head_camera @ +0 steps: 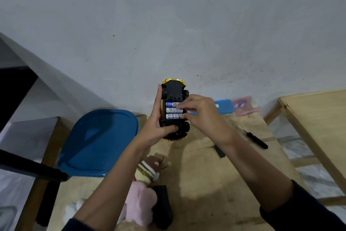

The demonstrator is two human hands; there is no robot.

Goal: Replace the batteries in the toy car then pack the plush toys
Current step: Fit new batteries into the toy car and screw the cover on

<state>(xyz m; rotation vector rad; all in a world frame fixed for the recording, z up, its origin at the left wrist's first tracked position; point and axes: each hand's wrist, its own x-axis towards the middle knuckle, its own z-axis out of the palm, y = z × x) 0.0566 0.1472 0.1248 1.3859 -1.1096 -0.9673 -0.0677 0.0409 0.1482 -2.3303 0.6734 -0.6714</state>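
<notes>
A yellow toy car (174, 90) is held upside down above the table, its black underside facing me. Its battery bay is uncovered and holds three batteries (173, 110) lying side by side. My left hand (158, 125) grips the car from the left, thumb on the underside near the rear. My right hand (201, 114) rests its fingertips on the right ends of the batteries. Plush toys lie on the table below my left forearm: a striped yellow one (148, 171) and a pink one (139, 206).
A blue container lid (97, 142) sits at the left of the wooden table (215, 193). A black screwdriver (252, 137) and a small black cover piece (219, 151) lie to the right. A blue box (223, 106) and a pink pouch (243, 106) stand against the wall. A second table (318, 118) is at right.
</notes>
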